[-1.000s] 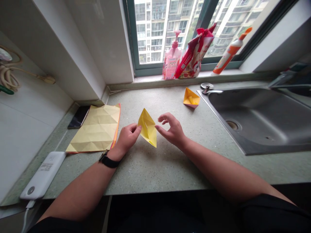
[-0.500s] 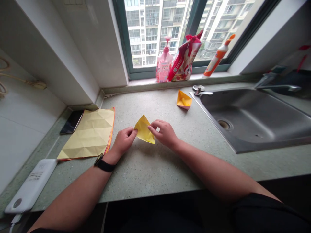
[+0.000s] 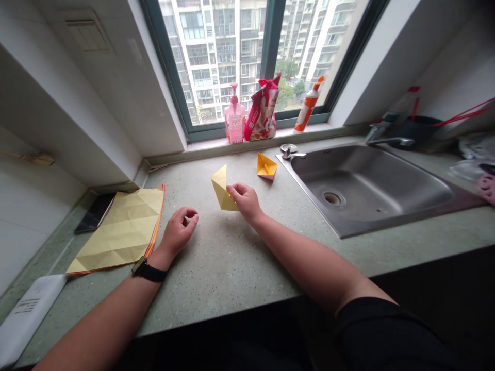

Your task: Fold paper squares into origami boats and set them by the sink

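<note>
My right hand (image 3: 243, 201) is shut on a folded yellow paper piece (image 3: 221, 189), pinching its lower edge against the stone counter, with its point tilted up and to the left. My left hand (image 3: 178, 232) rests on the counter a little to the left, its fingers loosely curled and holding nothing. It is nearest to a creased yellow paper sheet (image 3: 118, 232) with reddish edges. A small finished-looking paper boat (image 3: 267, 166) in yellow and pink stands beyond my right hand.
A steel sink (image 3: 367, 185) with a tap (image 3: 389, 138) lies to the right. A phone (image 3: 95, 212) is partly under the creased sheet, and a white power bank (image 3: 29, 317) lies at the left edge. A pump bottle (image 3: 235, 121), a red bag (image 3: 262, 109) and an orange bottle (image 3: 307, 111) stand on the windowsill.
My left hand has let go of the folded paper and moved left. My right hand alone holds it now, and the piece has shifted left. The view has tilted up and drawn back.
</note>
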The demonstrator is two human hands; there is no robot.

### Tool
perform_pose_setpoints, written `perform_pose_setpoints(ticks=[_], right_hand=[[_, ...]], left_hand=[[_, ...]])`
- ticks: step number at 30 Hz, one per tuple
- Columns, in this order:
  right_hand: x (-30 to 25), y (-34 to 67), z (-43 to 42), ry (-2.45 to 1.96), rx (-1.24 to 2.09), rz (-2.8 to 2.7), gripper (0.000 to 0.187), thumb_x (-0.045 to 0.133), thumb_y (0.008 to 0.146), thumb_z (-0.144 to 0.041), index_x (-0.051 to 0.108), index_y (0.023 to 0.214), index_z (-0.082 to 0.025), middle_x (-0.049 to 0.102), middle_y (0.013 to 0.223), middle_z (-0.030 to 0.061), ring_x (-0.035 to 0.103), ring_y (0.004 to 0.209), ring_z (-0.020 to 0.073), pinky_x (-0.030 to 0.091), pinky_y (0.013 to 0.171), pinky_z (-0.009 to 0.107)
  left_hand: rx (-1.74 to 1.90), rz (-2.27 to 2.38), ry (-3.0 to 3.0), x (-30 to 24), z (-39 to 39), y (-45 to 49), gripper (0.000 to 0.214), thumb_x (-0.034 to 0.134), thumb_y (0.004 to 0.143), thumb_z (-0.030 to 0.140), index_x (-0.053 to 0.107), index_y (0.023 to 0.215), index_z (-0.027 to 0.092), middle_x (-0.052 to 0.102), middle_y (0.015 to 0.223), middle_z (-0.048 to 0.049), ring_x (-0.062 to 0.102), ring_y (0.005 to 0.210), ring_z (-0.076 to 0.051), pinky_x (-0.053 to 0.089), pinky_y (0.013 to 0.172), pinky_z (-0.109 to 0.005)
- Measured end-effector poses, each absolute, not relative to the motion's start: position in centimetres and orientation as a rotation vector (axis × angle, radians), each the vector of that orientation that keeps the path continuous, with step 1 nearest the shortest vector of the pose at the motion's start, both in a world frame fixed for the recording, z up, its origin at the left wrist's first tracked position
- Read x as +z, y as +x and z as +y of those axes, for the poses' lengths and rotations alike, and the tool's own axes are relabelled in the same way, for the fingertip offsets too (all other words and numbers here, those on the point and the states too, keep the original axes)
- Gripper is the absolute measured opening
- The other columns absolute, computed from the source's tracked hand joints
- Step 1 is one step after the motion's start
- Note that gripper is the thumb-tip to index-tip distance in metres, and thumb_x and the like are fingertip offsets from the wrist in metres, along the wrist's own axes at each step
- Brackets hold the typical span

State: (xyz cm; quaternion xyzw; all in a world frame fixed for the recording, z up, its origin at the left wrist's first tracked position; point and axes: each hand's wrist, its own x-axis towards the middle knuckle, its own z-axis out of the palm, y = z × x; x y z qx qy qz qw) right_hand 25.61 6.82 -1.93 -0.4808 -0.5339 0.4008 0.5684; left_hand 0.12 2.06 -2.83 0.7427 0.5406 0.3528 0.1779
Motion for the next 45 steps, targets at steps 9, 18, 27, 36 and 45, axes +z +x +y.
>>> perform_pose_setpoints(ticks=[9,18,27,36,45], right_hand=[[-1.2,26.2,7.8,-1.016,0.975,-1.029,0.052,0.067,0.082,-0.076,0.065,0.08,-0.024,0.068,0.079,0.0005,0.061,0.076,0.0183,0.049,0.07,0.029],[1.2,30.8,10.4,-1.036,0.708,-0.885,0.053,0.057,0.092,-0.076,0.065,0.089,-0.023,0.07,0.085,0.0049,0.066,0.085,0.0217,0.055,0.077,0.032],[5.4,41.3,14.0,-1.215,0.252,-0.938,0.041,0.056,0.098,-0.061,0.068,0.091,-0.022,0.072,0.084,0.0052,0.067,0.083,0.0219,0.052,0.074,0.031],[6.9,42.5,16.6,-1.773,0.14,-1.347,0.025,0.07,0.094,-0.041,0.076,0.079,-0.022,0.078,0.081,0.0039,0.067,0.078,0.021,0.048,0.074,0.031],[6.8,42.5,17.4,-2.07,0.158,-1.524,0.021,0.07,0.097,-0.039,0.083,0.092,-0.022,0.083,0.097,0.006,0.073,0.09,0.0218,0.048,0.074,0.029]], left_hand=[[0.581,1.476,2.621,-4.8,3.7,2.8,0.049,0.053,0.106,0.044,0.059,0.15,0.022,0.057,0.158,-0.018,0.051,0.147,-0.038,0.039,0.127,-0.062],[0.59,1.382,2.693,-5.3,9.0,11.0,0.048,0.052,0.108,0.042,0.063,0.15,0.021,0.062,0.154,-0.0192,0.054,0.147,-0.038,0.04,0.126,-0.062],[0.603,1.245,2.723,-5.3,14.4,17.3,0.051,0.051,0.11,0.04,0.059,0.155,0.017,0.061,0.155,-0.0199,0.056,0.145,-0.035,0.042,0.126,-0.055],[0.666,1.103,2.732,-5.2,19.5,21.5,0.048,0.058,0.108,0.037,0.061,0.153,0.02,0.068,0.147,-0.0165,0.062,0.137,-0.033,0.049,0.122,-0.051],[0.686,0.953,2.723,-5.0,21.7,23.2,0.021,0.062,0.106,0.03,0.074,0.121,0.022,0.079,0.128,-0.0101,0.072,0.122,-0.028,0.057,0.114,-0.043]])
